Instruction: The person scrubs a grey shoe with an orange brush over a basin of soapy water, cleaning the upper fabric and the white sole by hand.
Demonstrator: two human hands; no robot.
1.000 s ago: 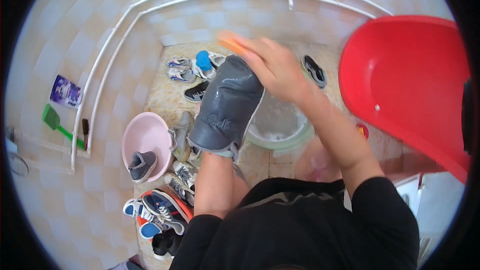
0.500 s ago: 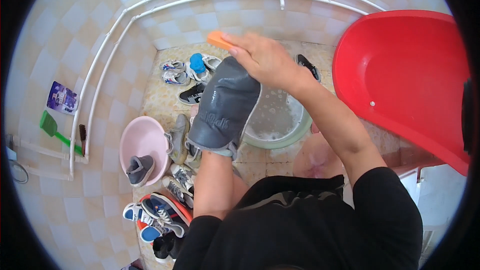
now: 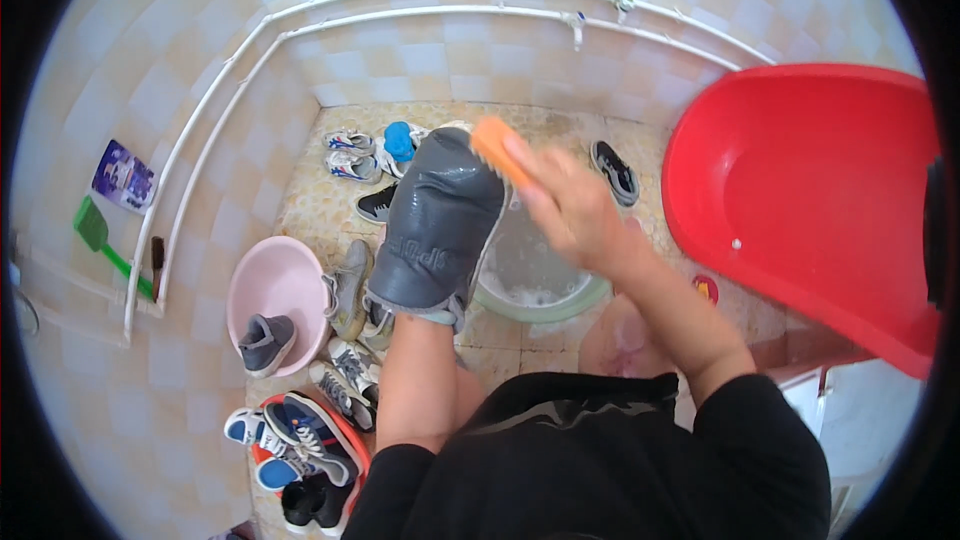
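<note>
As I watch through the head camera, the left forearm (image 3: pixel 420 380) runs up into a grey shoe (image 3: pixel 430 220), held toe outward above the tiled floor (image 3: pixel 515 338), overlapping the left rim of a pale green basin (image 3: pixel 545 313) of cloudy water. The left hand is hidden inside the shoe, so I cannot tell how far its fingers are spread or whether they grip.

I see the right hand (image 3: pixel 575 205) with its fingers closed around an orange brush (image 3: pixel 495 148). Half a second ago the brush was beyond the toe; now it is back at the toe's right edge. With the hand blurred, I can't be sure the bristles touch.

The dark sneaker (image 3: pixel 615 173) near the floor's far edge, partly covered by the arm before, shows more fully. At the floor's left edge, another grey shoe (image 3: pixel 268 343) leans in the pink basin (image 3: pixel 285 270), unchanged.
</note>
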